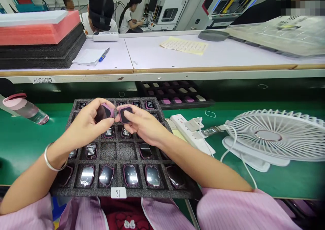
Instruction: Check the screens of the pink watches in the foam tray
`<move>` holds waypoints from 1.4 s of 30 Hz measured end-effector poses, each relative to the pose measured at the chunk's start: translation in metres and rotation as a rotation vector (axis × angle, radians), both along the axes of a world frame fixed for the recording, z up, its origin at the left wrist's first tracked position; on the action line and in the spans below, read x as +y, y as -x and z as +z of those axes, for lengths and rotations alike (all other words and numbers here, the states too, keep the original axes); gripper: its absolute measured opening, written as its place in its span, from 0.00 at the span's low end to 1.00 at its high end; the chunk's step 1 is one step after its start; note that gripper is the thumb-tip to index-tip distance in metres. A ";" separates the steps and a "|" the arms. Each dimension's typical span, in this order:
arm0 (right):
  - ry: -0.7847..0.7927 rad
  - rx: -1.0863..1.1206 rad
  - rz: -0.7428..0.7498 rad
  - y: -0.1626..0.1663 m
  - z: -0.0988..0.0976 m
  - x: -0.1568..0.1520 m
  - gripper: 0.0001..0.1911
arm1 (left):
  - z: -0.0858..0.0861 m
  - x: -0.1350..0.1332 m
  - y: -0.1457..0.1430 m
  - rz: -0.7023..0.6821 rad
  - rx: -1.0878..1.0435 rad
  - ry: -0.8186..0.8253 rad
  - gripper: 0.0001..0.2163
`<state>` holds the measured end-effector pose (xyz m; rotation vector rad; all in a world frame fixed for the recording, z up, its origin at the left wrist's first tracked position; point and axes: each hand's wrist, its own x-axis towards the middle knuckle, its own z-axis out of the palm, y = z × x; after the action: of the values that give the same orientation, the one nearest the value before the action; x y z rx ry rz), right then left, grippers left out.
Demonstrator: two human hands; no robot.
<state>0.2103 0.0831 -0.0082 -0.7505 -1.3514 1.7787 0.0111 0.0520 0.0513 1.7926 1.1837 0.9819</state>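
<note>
Green tabletop bears the foam tray, machines standing beyond.

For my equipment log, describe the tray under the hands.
The tray is dark grey, speckled, foam-like, divided into squarish pockets. Many hold dark, purple-rimmed pieces. A white label reading 81 marks its near edge. It lies on the green table; the left hand and right hand each hold another piece above it.
</note>
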 end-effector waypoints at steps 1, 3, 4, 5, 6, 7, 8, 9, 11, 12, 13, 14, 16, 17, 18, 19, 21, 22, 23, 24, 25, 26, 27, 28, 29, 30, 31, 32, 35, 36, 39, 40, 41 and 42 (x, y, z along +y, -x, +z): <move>0.107 0.092 -0.015 0.004 -0.002 0.003 0.15 | -0.008 0.003 -0.001 0.048 -0.004 -0.002 0.12; 0.263 0.212 -0.007 0.011 -0.011 0.003 0.15 | -0.027 0.009 -0.003 0.124 -0.015 0.065 0.13; 0.312 0.247 0.017 0.013 -0.017 0.001 0.15 | -0.037 0.011 -0.003 0.146 -0.019 0.098 0.14; 0.343 0.267 0.041 0.014 -0.022 -0.002 0.16 | -0.046 0.013 -0.003 0.161 -0.020 0.117 0.14; 0.359 0.275 0.061 0.014 -0.028 -0.004 0.17 | -0.054 0.014 -0.002 0.169 -0.019 0.124 0.14; 0.364 0.273 0.077 0.014 -0.033 -0.007 0.19 | -0.060 0.014 -0.002 0.174 -0.013 0.124 0.14; 0.367 0.264 0.092 0.013 -0.037 -0.008 0.22 | -0.066 0.014 -0.001 0.177 -0.006 0.123 0.14; 0.366 0.251 0.104 0.012 -0.040 -0.009 0.25 | -0.069 0.015 -0.001 0.179 0.001 0.124 0.14; 0.353 0.216 0.128 0.010 -0.044 -0.008 0.29 | -0.074 0.014 0.000 0.182 0.012 0.127 0.15; 0.341 0.203 0.136 0.009 -0.045 -0.007 0.31 | -0.076 0.014 0.000 0.187 0.016 0.122 0.16; 0.327 0.196 0.140 0.008 -0.045 -0.006 0.31 | -0.077 0.014 0.000 0.190 0.021 0.113 0.16; 0.313 0.198 0.141 0.008 -0.046 -0.005 0.31 | -0.077 0.013 0.000 0.190 0.030 0.105 0.17; 0.291 0.221 0.141 0.007 -0.046 -0.004 0.30 | -0.077 0.012 0.000 0.191 0.054 0.099 0.17; 0.283 0.238 0.141 0.006 -0.046 -0.004 0.30 | -0.077 0.011 -0.001 0.195 0.064 0.101 0.17; 0.279 0.254 0.146 0.006 -0.046 -0.004 0.30 | -0.077 0.010 -0.002 0.202 0.068 0.102 0.17; 0.276 0.268 0.154 0.006 -0.045 -0.004 0.30 | -0.076 0.009 -0.002 0.215 0.064 0.100 0.17; 0.276 0.286 0.173 0.006 -0.044 -0.004 0.31 | -0.075 0.007 -0.004 0.252 0.044 0.086 0.18; 0.280 0.291 0.182 0.005 -0.043 -0.004 0.31 | -0.074 0.006 -0.005 0.268 0.033 0.077 0.18; 0.284 0.294 0.189 0.005 -0.042 -0.004 0.31 | -0.073 0.005 -0.006 0.282 0.026 0.069 0.18; 0.289 0.297 0.195 0.005 -0.042 -0.004 0.32 | -0.072 0.004 -0.007 0.292 0.023 0.063 0.18; 0.294 0.301 0.201 0.005 -0.042 -0.003 0.32 | -0.072 0.003 -0.007 0.297 0.024 0.060 0.18; 0.299 0.303 0.207 0.005 -0.042 -0.003 0.32 | -0.071 0.002 -0.008 0.295 0.027 0.058 0.17; 0.304 0.306 0.211 0.006 -0.043 -0.003 0.33 | -0.071 0.001 -0.008 0.289 0.031 0.056 0.17; 0.308 0.308 0.213 0.006 -0.043 -0.003 0.33 | -0.070 0.001 -0.008 0.281 0.037 0.056 0.17; 0.312 0.310 0.212 0.006 -0.044 -0.003 0.33 | -0.071 0.000 -0.008 0.275 0.043 0.054 0.16; 0.316 0.312 0.211 0.006 -0.045 -0.002 0.33 | -0.071 0.000 -0.008 0.270 0.049 0.051 0.16; 0.319 0.314 0.212 0.007 -0.046 -0.002 0.33 | -0.071 0.000 -0.008 0.270 0.055 0.048 0.16; 0.322 0.318 0.215 0.007 -0.046 -0.002 0.33 | -0.072 0.000 -0.008 0.272 0.061 0.047 0.16; 0.320 0.328 0.236 0.007 -0.047 -0.003 0.33 | -0.073 0.000 -0.007 0.277 0.071 0.045 0.17; 0.317 0.328 0.242 0.006 -0.047 -0.003 0.33 | -0.073 0.000 -0.007 0.275 0.074 0.043 0.17; 0.314 0.317 0.246 0.006 -0.046 -0.003 0.35 | -0.072 0.000 -0.008 0.275 0.082 0.038 0.16; 0.314 0.311 0.243 0.005 -0.046 -0.003 0.35 | -0.072 0.000 -0.008 0.278 0.083 0.038 0.16; 0.312 0.306 0.242 0.005 -0.046 -0.003 0.36 | -0.072 0.000 -0.008 0.281 0.085 0.038 0.16; 0.308 0.301 0.241 0.005 -0.046 -0.003 0.37 | -0.072 0.000 -0.008 0.282 0.085 0.035 0.16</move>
<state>0.2053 0.0800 -0.0544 -0.4635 -1.0126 2.2230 0.0190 0.0523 -0.0207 1.6833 1.5287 1.0435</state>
